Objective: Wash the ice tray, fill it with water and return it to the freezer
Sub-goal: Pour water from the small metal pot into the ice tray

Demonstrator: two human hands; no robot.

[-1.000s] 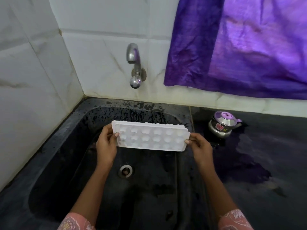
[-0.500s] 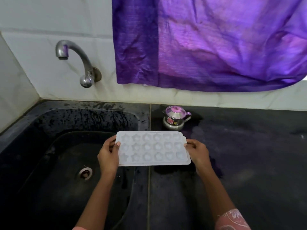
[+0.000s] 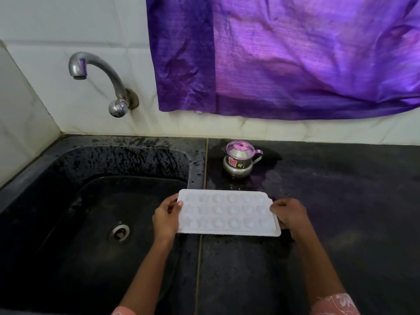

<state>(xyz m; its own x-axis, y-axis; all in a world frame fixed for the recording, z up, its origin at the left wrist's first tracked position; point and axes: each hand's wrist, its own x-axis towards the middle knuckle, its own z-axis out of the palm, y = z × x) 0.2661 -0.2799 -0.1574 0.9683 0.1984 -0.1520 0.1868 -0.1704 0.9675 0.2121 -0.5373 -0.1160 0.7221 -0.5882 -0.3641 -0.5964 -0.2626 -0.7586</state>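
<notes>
The left hand [image 3: 166, 218] gripped the ice tray [image 3: 228, 212] at nine o'clock, the right hand [image 3: 289, 215] at three. It seemed light, stiff, probably slippery — its short ends suited gripping.

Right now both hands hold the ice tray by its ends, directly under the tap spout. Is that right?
No. The head view shows the left hand and right hand holding the tray by its ends, but over the counter right of the sink, well clear of the tap.
</notes>
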